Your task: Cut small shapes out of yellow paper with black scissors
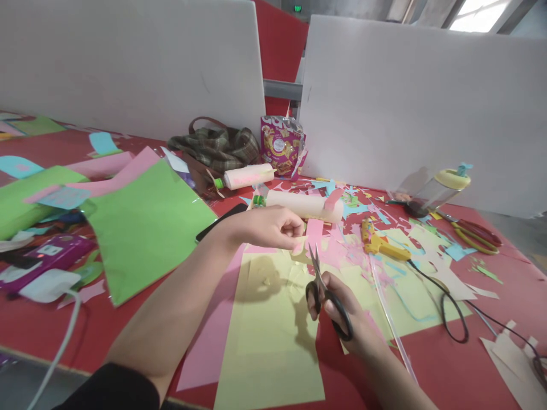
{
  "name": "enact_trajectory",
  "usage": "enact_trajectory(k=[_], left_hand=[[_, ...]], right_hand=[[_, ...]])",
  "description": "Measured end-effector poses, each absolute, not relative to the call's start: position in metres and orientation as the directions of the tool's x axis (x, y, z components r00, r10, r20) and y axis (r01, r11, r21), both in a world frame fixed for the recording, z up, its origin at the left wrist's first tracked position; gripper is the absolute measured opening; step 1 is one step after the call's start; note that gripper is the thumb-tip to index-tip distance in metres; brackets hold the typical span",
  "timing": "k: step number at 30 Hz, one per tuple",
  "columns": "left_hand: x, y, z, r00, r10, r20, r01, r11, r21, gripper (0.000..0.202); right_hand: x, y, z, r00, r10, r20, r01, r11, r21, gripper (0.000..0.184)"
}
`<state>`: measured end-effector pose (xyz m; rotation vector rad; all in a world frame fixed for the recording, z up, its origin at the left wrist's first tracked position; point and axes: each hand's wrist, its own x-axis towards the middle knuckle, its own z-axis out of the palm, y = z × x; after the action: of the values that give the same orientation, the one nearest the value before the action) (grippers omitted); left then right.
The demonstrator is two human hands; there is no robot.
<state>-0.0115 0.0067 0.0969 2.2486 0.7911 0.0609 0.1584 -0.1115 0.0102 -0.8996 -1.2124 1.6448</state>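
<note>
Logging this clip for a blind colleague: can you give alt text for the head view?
The right hand holds black scissors, blades up, at a small paper piece pinched in the left hand, above yellow sheets on a red table littered with paper scraps and a yellow glue gun.

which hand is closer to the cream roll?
Left. The left hand, pinching a paper scrap, sits just in front of the cream roll; the right hand, holding scissors, is farther back toward the person.
</note>
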Motion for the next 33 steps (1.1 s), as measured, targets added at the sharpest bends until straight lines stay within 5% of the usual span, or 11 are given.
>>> enact_trajectory(k=[18,33], left_hand=[[-0.0075,0.0060,0.0905,0.885,0.420,-0.202,0.420,-0.532,0.735,0.015],[-0.0068,0.0057,0.0906,0.888,0.384,-0.252,0.435,-0.531,0.727,0.010]], right_hand=[[0.1563,-0.1104,0.0043,-0.387,0.922,0.003,-0.296,-0.121,-0.948,0.030],[0.1566,-0.1132,0.0030,-0.308,0.944,-0.118,-0.249,-0.200,-0.948,0.029]])
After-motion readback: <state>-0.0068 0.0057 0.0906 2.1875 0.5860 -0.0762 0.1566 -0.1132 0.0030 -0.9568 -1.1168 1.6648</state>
